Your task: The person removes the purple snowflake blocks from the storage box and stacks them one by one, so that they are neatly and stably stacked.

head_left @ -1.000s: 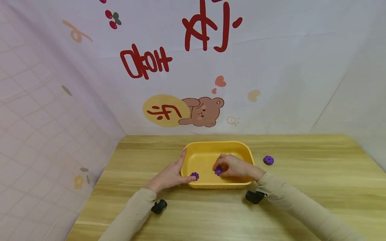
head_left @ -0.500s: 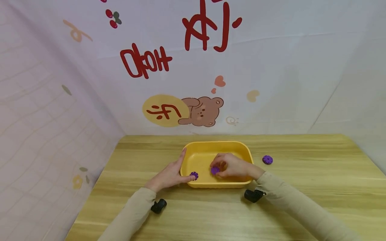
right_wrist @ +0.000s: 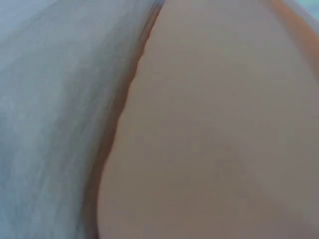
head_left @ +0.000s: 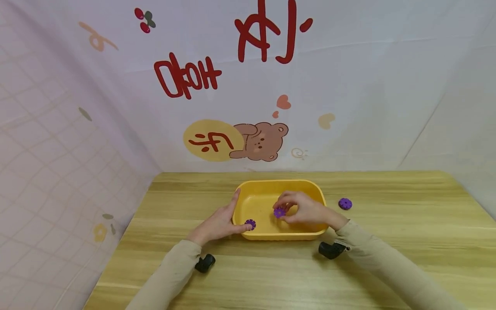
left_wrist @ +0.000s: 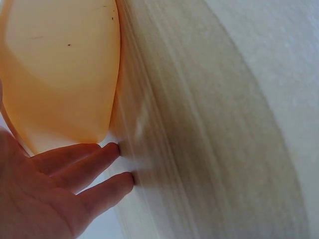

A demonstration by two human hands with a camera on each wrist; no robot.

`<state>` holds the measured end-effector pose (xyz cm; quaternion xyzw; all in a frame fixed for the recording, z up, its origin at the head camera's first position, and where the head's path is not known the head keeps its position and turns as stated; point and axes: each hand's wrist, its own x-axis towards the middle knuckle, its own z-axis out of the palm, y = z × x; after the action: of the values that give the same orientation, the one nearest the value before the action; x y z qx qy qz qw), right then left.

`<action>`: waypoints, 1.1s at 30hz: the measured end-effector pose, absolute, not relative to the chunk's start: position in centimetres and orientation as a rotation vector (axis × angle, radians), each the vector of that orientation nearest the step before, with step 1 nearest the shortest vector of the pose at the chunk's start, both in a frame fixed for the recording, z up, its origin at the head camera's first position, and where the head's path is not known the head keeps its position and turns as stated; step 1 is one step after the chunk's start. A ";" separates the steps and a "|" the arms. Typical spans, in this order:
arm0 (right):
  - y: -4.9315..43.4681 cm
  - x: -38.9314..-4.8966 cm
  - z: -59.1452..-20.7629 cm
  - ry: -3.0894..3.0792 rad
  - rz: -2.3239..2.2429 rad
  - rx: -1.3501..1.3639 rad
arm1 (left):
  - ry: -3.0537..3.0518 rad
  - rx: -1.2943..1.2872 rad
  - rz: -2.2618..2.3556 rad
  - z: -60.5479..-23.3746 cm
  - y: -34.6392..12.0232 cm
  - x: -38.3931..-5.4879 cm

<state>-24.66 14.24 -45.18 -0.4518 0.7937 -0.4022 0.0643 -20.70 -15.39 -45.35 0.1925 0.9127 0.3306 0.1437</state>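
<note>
Right fingers (head_left: pixel 286 198) pinch a purple notched disc (head_left: pixel 279 213); left fingers (head_left: pixel 232 206) spread against the yellow tub (head_left: pixel 284 236) near the worktop's (head_left: pixel 271 275) back edge.

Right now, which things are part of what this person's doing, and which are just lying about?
Seemingly part of it:
yellow tray, touched by the left hand
purple disc, pinched by the right hand
second purple disc, at the left thumb

Apparently just about:
purple piece on the table, perhaps wanted later
bear print on the backdrop

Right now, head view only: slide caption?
Right hand pinches a purple disc at a yellow tub, left hand against its side; another disc lies on the table.
</note>
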 end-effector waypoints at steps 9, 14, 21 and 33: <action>16.0 -24.5 -43.6 2.447 -1.226 -1.336 | 2.629 0.586 0.961 -45.3 -15.4 -20.7; 17.3 -24.5 -43.0 2.454 -1.246 -1.320 | 2.628 0.581 0.956 -45.3 -15.3 -20.6; 19.6 -24.7 -42.5 2.495 -1.234 -1.314 | 2.632 0.589 0.946 -45.4 -15.3 -20.7; 24.5 -25.6 -42.7 2.593 -1.259 -1.263 | 2.639 0.587 0.941 -45.4 -15.3 -20.8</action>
<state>-25.60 24.46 -42.69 -0.4013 0.8239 -0.4002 -0.0025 -20.77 -15.33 -45.44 0.2030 0.9130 0.3254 0.1390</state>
